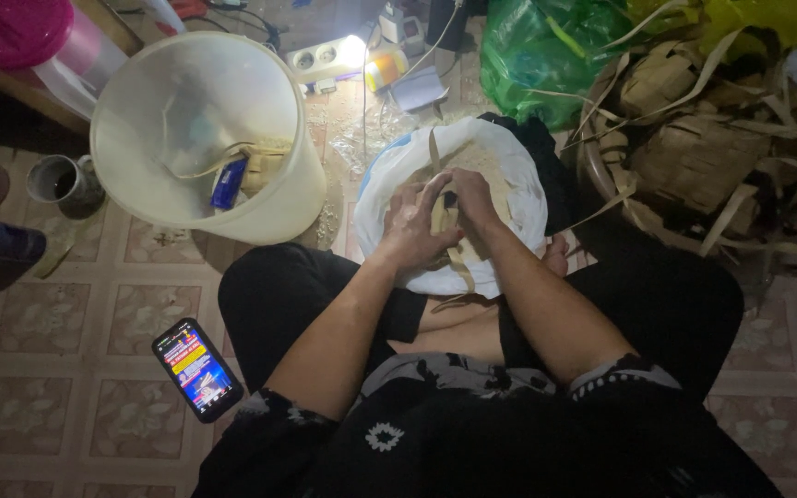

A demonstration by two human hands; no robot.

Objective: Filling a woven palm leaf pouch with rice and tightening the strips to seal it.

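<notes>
I sit cross-legged on a tiled floor. Both hands meet over a white plastic bag (518,198) that holds pale rice grains. My left hand (414,224) and my right hand (472,201) together grip a small woven palm-leaf pouch (445,214), with leaf strips trailing down from it toward my lap. The pouch is mostly hidden by my fingers.
A large translucent bucket (269,198) with leaf strips and a blue packet stands at the left. A lit phone (196,369) lies on the tiles. Woven leaf pouches fill a basket (694,157) at the right. A green plastic bag (546,55), a power strip (325,57) and a mug (65,183) sit nearby.
</notes>
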